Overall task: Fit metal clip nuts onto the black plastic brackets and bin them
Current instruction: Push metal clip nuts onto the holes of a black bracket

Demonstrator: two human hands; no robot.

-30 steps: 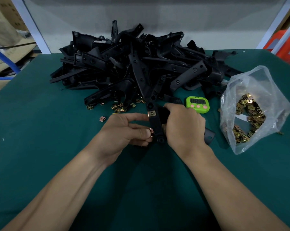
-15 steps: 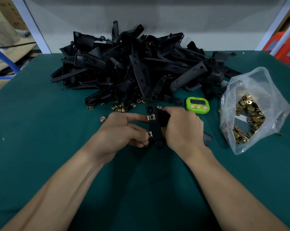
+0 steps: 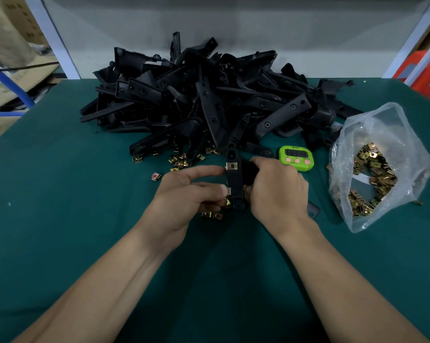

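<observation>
Mat (image 3: 60,194), bracket (image 3: 235,184) in right hand (image 3: 275,191), nut (image 3: 226,203) maybe in left hand (image 3: 189,194).

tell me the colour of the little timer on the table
The timer is bright green with pink buttons; the head view shows it.

Factory workbench: green mat (image 3: 60,194), heaped brackets (image 3: 209,102), timer (image 3: 296,158).

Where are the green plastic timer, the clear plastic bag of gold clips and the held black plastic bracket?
Green plastic timer (image 3: 296,157): head view, face under the display.
Clear plastic bag (image 3: 382,125): head view, bare upper wall.
Black plastic bracket (image 3: 235,180): head view, middle of its strip.
</observation>
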